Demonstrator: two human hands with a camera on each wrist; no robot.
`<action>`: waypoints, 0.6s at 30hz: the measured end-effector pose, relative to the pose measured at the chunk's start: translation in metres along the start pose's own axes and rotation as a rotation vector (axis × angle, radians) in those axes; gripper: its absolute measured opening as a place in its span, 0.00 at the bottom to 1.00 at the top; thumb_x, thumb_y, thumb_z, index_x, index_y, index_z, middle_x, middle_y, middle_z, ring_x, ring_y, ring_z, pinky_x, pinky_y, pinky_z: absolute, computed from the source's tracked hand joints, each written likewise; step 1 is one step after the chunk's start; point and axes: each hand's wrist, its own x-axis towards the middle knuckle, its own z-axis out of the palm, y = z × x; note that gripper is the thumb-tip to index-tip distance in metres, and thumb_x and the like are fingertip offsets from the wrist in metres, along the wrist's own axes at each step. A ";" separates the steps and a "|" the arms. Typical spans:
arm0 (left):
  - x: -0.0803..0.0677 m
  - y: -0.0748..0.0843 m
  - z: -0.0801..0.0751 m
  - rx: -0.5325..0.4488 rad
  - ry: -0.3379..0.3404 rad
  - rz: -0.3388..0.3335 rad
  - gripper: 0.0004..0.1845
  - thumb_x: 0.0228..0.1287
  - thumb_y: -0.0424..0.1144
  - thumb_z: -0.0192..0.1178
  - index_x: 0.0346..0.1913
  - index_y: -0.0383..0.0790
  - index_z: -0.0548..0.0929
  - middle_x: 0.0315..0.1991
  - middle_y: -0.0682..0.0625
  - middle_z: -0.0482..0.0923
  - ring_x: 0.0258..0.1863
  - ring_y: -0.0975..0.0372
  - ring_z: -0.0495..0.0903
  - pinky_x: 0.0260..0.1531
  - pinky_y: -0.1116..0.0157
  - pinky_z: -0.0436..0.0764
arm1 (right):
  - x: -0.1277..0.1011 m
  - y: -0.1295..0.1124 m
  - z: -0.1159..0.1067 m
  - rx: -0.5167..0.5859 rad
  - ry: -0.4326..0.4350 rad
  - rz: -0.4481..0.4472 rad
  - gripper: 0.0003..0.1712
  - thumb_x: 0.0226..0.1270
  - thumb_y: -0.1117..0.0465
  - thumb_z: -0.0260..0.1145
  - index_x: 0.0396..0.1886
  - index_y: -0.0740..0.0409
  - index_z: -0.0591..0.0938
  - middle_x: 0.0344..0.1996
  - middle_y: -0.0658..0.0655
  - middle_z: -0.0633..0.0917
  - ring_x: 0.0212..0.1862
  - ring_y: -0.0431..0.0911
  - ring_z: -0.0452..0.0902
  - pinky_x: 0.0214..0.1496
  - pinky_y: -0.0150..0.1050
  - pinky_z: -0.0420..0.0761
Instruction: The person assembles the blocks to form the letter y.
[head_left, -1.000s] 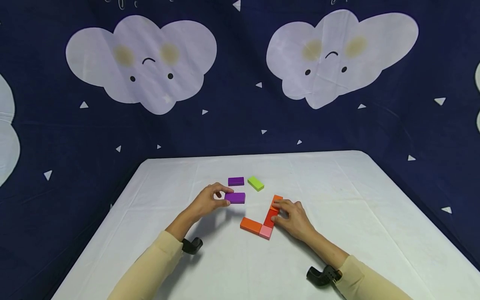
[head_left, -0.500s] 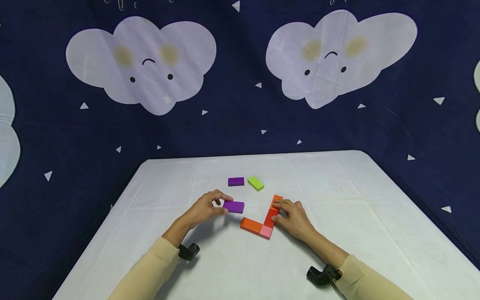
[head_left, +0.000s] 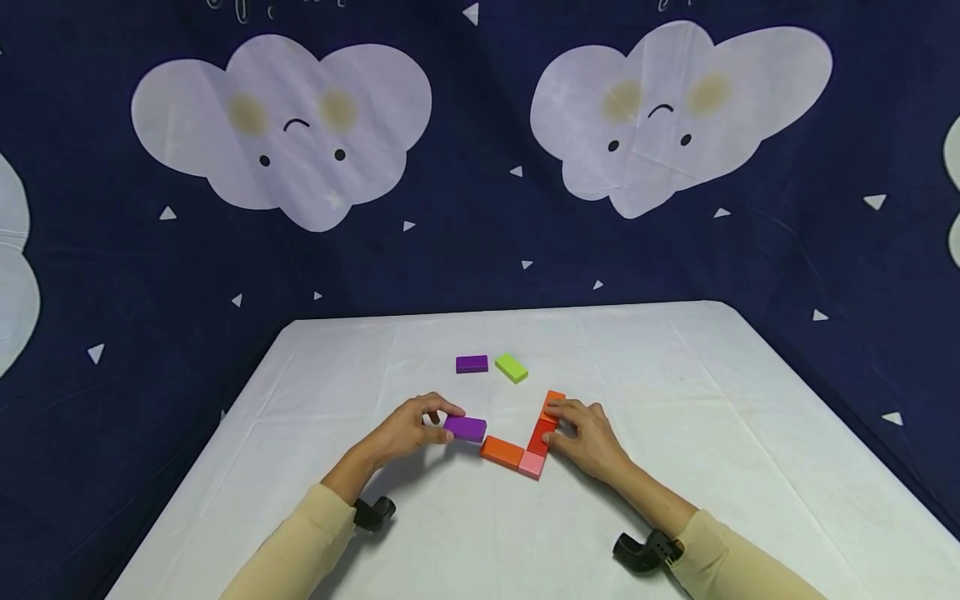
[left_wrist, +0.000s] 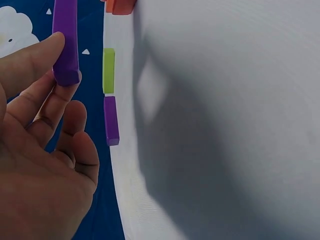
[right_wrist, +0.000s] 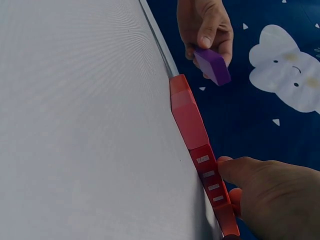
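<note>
My left hand pinches a purple block by its left end, thumb in front and fingers behind. This block is raised above the table, close to the left end of an orange block. That orange block joins a pink block, a red block and a second orange block in an L-like row. With relaxed, bent fingers my right hand rests on the row's right arm. Its thumb touches the red block, and its index finger reaches the far orange block.
Farther back on the white table lie another purple block and a lime green block. A dark blue cloth with printed clouds hangs behind the table. Both wrists carry black cameras.
The left hand has brought its purple block nearer and lower, toward the left end of the front orange block. The right hand and the row have stayed in place.
</note>
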 end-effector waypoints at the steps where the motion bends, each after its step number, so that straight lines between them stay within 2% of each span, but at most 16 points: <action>1: 0.000 -0.001 0.000 0.003 -0.005 0.004 0.16 0.57 0.36 0.65 0.50 0.48 0.82 0.46 0.50 0.78 0.46 0.55 0.69 0.37 0.65 0.66 | 0.000 0.000 0.000 -0.001 0.000 0.000 0.25 0.51 0.55 0.72 0.51 0.55 0.83 0.55 0.52 0.81 0.38 0.42 0.63 0.38 0.34 0.65; 18: 0.005 -0.010 0.006 0.037 -0.002 0.000 0.16 0.55 0.30 0.64 0.48 0.43 0.83 0.45 0.49 0.79 0.43 0.56 0.70 0.41 0.66 0.66 | 0.000 0.000 0.000 -0.005 0.010 0.003 0.24 0.51 0.56 0.73 0.51 0.54 0.83 0.54 0.52 0.82 0.38 0.42 0.63 0.39 0.35 0.65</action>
